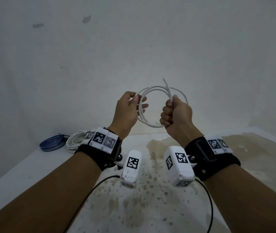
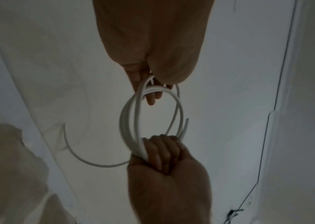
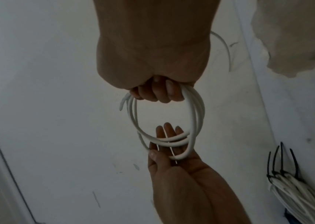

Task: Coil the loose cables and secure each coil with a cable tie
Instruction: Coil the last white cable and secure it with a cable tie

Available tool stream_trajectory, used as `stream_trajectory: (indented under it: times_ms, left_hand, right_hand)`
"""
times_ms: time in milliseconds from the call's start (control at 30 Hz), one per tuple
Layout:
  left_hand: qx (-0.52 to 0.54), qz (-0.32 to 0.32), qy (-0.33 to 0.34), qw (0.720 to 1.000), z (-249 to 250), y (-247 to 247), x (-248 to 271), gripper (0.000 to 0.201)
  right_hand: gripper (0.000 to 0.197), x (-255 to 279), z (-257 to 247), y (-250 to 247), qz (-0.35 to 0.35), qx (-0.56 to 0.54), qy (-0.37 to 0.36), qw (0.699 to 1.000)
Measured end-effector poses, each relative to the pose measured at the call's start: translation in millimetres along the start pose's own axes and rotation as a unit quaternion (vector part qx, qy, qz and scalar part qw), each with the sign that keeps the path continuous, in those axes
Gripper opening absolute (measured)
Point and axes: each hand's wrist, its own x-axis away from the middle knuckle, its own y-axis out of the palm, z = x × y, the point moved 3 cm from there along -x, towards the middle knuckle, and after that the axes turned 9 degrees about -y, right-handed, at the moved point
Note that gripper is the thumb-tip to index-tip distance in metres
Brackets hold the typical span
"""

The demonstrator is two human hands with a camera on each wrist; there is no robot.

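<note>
1. Between the two raised hands in the head view hangs a white cable (image 1: 150,106), wound into a few loops. The right hand (image 1: 176,113) is clenched round the gathered strands on its side of the coil, with two cut ends standing up above the fist. The left hand (image 1: 128,110) pinches the opposite side between thumb and forefinger, its other fingers spread behind the loops. Below and left of the left wrist lie a blue coil (image 1: 53,142) and a white coil (image 1: 75,140) on the table (image 1: 24,174).

2. In the left wrist view the cable (image 2: 127,119) runs from the left fingers (image 2: 150,98) to the right fist (image 2: 164,159). One loop bows out wide beside that fist, so the cable seems springy and light, likely to unwind if let go.

3. In the right wrist view the loops (image 3: 196,112) cross the left hand's (image 3: 173,159) straight fingers. A thin pale strip lies along those fingers; it may be a tie, but the dim view leaves this unsure. Beyond the left forearm, black ties (image 3: 281,160) stand up from a bound coil (image 3: 296,192). The best hold is where the strands bunch, at the right fist.
</note>
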Motion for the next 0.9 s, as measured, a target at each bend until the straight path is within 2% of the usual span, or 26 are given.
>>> stream_trajectory:
  times_ms: [100, 300, 400, 567, 700, 900]
  left_hand:
    - [-0.010, 0.014, 0.075, 0.997, -2.7, -8.0, 5.4, 0.018]
    - [-0.018, 0.007, 0.107, 0.994, -6.5, -16.0, 2.8, 0.015]
    - [-0.004, 0.004, 0.082, 0.997, -8.7, -22.4, 1.9, 0.019]
    - [0.039, -0.018, -0.015, 0.999, -3.6, -26.2, -3.0, 0.029]
    - [-0.059, -0.030, 0.015, 0.998, 8.2, -32.6, -7.5, 0.035]
    - [-0.121, -0.056, 0.061, 0.989, 9.9, -43.1, -5.9, 0.022]
  right_hand:
    - [0.046, 0.5, 4.6, 3.3, 0.003, -0.051, 0.021, 0.998]
    - [0.046, -1.4, 7.2, 11.6, 0.003, -0.069, 0.020, 0.997]
    - [0.046, -0.6, 9.6, 15.3, -0.006, -0.068, 0.022, 0.997]
    - [0.047, 0.7, 19.5, 21.9, -0.037, 0.063, -0.008, 0.997]
    - [0.047, 2.4, 26.0, 25.3, -0.046, 0.115, -0.025, 0.992]
    - [0.046, 0.1, 27.8, 28.0, -0.051, 0.159, -0.053, 0.984]
